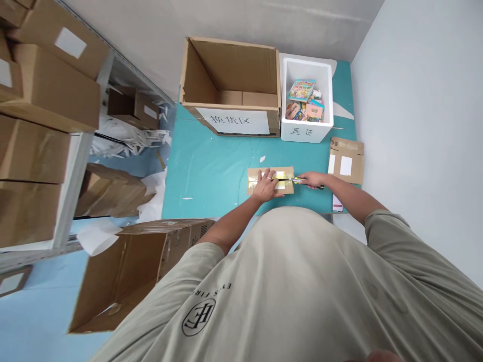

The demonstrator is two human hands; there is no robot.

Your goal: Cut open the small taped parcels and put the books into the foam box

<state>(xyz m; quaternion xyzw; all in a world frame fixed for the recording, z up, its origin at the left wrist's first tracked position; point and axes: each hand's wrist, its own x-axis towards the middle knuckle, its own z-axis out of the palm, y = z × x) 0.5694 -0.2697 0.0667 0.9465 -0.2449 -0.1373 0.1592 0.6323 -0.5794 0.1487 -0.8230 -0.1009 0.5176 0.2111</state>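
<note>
Cardboard parcel (287, 173) lying flat on a teal mat (204, 171) directly in front of the person, with a strip of yellowish tape (279, 175) running lengthwise along its top. Left hand (265, 185): open and flat on the parcel, fingers together, a ring on one finger. Right hand (311, 179): closed narrowly around the handle of a utility knife (290, 179), its blade lying along the tape and pointing toward the left hand. State of the work: the parcel remains shut, with no flap lifted; whether the tape is already slit cannot be told, as the knife and left hand cover part of it. Surroundings: beyond the parcel, a white foam box (307, 63) holds colourful picture books (301, 90). Beside it stands an open cardboard box (230, 70), a white paper sign (234, 120) on its front. A flattened brown mailer (346, 160) with white labels lies on the mat to the right. Stacked cartons (49, 90) fill shelves at left, and a carton on its side (121, 281) lies on the floor near the left arm.
</note>
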